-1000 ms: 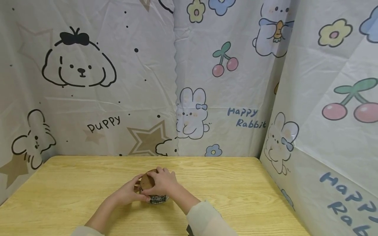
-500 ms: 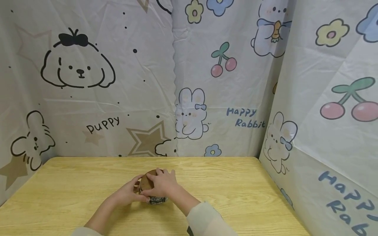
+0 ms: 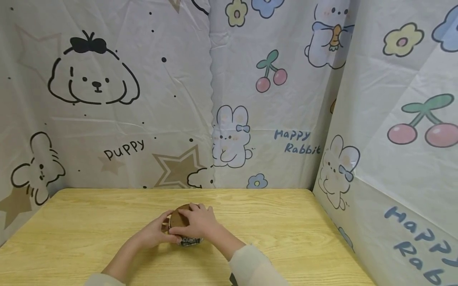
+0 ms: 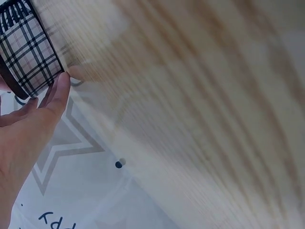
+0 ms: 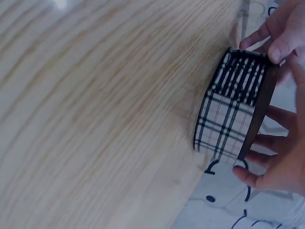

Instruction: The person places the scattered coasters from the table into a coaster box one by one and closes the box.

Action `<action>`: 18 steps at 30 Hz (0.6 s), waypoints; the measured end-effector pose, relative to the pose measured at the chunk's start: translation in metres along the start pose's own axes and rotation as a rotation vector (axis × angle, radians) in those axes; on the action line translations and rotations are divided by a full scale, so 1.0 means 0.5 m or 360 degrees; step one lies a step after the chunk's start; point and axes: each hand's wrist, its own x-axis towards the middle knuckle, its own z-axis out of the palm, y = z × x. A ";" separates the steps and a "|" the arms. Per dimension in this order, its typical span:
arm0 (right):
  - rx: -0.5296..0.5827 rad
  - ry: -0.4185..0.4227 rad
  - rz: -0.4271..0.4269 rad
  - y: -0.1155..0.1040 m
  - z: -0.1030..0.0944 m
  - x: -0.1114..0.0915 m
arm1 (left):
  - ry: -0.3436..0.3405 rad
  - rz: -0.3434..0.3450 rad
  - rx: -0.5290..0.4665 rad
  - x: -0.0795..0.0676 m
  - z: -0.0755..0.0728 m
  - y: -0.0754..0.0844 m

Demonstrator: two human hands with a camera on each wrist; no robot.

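A short round box [image 3: 190, 241] stands on the table, with black-and-white plaid sides [image 5: 225, 119] and a flat brown lid [image 3: 177, 221]. One part of its side carries narrow black-and-white stripes. My left hand [image 3: 156, 233] holds the box from the left, its thumb at the front low down. In the left wrist view, fingers of the left hand [image 4: 33, 131] touch the lower edge of the plaid side. From above and right, my right hand [image 3: 200, 222] grips the lid. Fingertips of the right hand [image 5: 286, 157] lie along the lid's rim in the right wrist view.
The light wood-grain table [image 3: 272, 226] reaches back to a white printed cloth [image 3: 171, 119] hanging behind it. A second cloth wall [image 3: 393, 178] runs along the right side. Both show cartoon animals, flowers and lettering.
My right hand's fingers and thumb have shifted slightly on the lid. Box and left hand stay in nearly the same place.
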 end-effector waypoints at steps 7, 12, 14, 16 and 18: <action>0.0297 0.0343 -0.0005 0.051 -0.026 -0.006 | 0.0051 -0.0013 0.0108 -0.005 -0.001 0.009; 0.0371 0.0532 0.0117 0.115 -0.076 -0.024 | 0.0095 -0.0017 0.0222 -0.014 -0.024 0.040; 0.0354 0.0574 0.0187 0.145 -0.098 -0.033 | 0.0194 0.0021 0.0339 -0.020 -0.046 0.061; 0.0274 0.0597 0.0274 0.172 -0.122 -0.041 | 0.0350 0.0070 0.0565 -0.029 -0.072 0.087; 0.0181 0.0601 0.0359 0.195 -0.145 -0.048 | 0.0548 0.0093 0.0858 -0.040 -0.099 0.112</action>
